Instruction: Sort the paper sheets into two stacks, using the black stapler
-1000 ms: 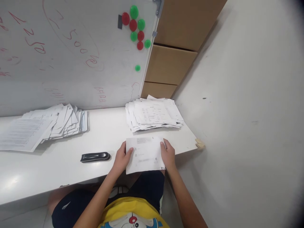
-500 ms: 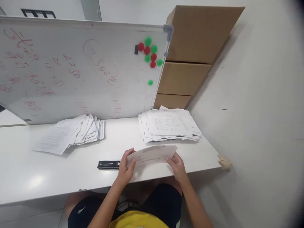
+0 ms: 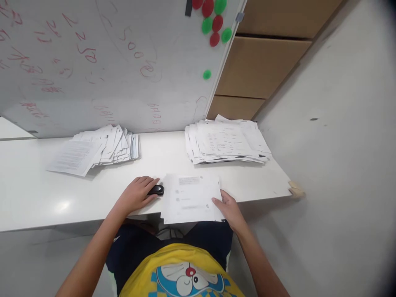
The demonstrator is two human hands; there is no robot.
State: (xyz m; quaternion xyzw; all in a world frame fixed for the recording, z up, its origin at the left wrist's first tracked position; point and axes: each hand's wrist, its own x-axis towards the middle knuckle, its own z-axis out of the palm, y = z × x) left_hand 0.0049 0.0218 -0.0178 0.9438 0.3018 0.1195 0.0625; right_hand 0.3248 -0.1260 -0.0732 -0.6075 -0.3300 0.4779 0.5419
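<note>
My right hand (image 3: 229, 208) pinches the right edge of a few white printed sheets (image 3: 192, 202), thumb on top. They lie at the table's front edge, with their near side sticking out over my lap. My left hand (image 3: 138, 193) is closed over a black stapler (image 3: 157, 189) on the table. Only the stapler's right end shows, close to the sheets' left edge; the palm and fingers cover the rest.
A fanned pile of papers (image 3: 113, 144) lies at the back left, and a thicker paper stack (image 3: 227, 142) at the back right. Behind the white table (image 3: 161, 152) stands a whiteboard (image 3: 123, 99) with red and green magnets. Cardboard boxes (image 3: 262, 62) rise beside the right wall.
My left hand has let go of the sheets and moved left onto the stapler. The sheets, upright before, now lie flatter in my right hand. The view has tilted downward.
</note>
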